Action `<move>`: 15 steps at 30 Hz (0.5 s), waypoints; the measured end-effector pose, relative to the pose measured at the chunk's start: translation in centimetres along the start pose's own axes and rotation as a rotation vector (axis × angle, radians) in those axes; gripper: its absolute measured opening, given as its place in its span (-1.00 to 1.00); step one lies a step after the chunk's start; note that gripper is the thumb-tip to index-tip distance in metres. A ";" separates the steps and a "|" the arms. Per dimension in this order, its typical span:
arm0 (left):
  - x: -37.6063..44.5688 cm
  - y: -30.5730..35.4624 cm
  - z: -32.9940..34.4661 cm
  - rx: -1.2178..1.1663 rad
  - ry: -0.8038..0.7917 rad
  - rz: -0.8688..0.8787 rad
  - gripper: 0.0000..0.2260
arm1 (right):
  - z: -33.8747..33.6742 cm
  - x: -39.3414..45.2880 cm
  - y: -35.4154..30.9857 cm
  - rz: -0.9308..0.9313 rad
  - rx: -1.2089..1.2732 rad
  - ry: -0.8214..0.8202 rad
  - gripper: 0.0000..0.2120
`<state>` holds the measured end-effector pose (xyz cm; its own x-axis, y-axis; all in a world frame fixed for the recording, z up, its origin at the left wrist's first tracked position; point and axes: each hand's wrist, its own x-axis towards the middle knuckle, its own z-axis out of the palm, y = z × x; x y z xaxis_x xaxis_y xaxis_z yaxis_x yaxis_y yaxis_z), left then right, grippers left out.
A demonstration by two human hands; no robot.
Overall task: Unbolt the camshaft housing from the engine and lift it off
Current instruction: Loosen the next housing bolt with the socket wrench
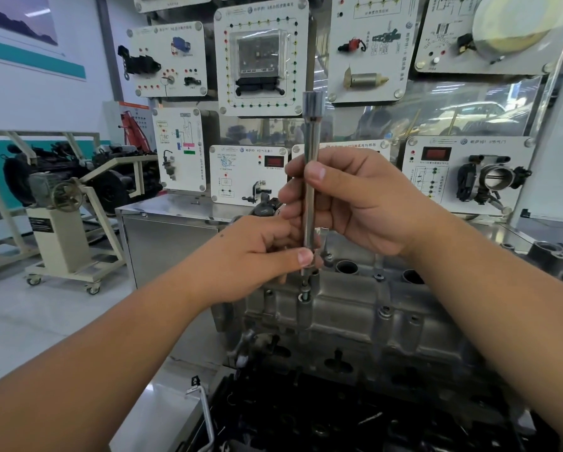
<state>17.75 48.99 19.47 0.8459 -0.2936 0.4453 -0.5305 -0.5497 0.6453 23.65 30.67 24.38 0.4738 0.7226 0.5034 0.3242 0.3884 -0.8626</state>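
The extension bar [311, 177] is pinched upright by both hands' fingers [319, 172]; it should be kept square on the housing bolt [305, 290] while spun.

We face a far wall hung with white training panels [261, 58], each carrying car parts and wiring diagrams. Below them stands a steel cabinet [169, 236]. On the far left, a cream wheeled stand [64, 243] rests on the pale glossy floor [38, 318] beside a teal-striped wall [32, 60].

head-worn view, facing forward-down, close over engine [355, 321]
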 end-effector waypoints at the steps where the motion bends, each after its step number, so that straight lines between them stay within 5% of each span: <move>1: 0.0 0.0 0.0 0.011 0.000 0.001 -0.82 | 0.1 0.0 0.0 0.004 0.001 0.001 -0.83; 7: 0.3 -0.1 0.2 0.053 -0.004 0.017 -0.72 | 0.5 0.2 0.4 -0.066 -0.005 0.097 -0.81; 15: 0.2 0.1 0.0 -0.014 -0.048 0.001 -0.91 | 0.1 0.1 0.2 -0.031 -0.023 0.062 -0.89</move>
<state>17.87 48.89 19.65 0.8467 -0.3314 0.4163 -0.5321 -0.5383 0.6536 23.69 30.89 24.31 0.5127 0.6734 0.5326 0.3578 0.3964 -0.8455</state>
